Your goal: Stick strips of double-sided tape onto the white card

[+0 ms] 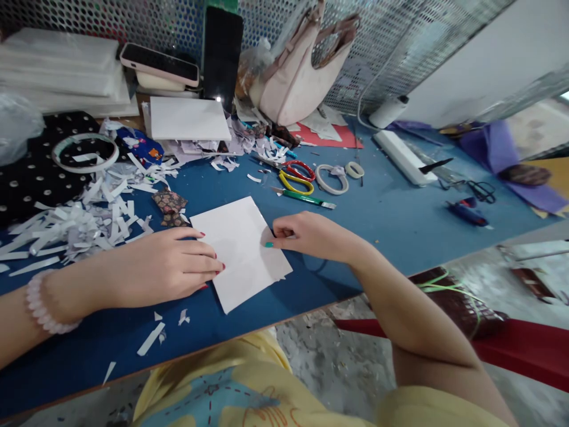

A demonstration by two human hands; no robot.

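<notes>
1. A white paper sheet (242, 252), roughly square and set at an angle, lies flat on the blue tabletop (377, 213), near its front edge and between the two hands.
2. The left hand (171, 264), with a pink beaded bracelet (47, 305) at its wrist, lies palm down with its fingers extended close together; their tips rest on the sheet's left side.
3. The right hand (296, 237) has its fingers curled in, and its green-nailed thumb lies over the sheet's right edge. Whether it pinches the paper cannot be told.
4. Just beyond the sheet's far corner lie a green-handled craft knife (306, 198) and scissors with one red and one yellow handle (296, 179). Two tape rolls (332, 179), one larger than the other, sit to their right.
5. Left of the sheet, a small floral fabric piece (169, 203) lies near a heap of white paper strips (102, 222); a few scraps (151, 338) lie nearer the front edge.
6. Farther back are a stack of white sheets (189, 118), a pink-edged phone (160, 64) and a pale pink handbag (297, 77).
7. Well to the right lie a long white power strip (403, 157) and purple material (491, 148).
</notes>
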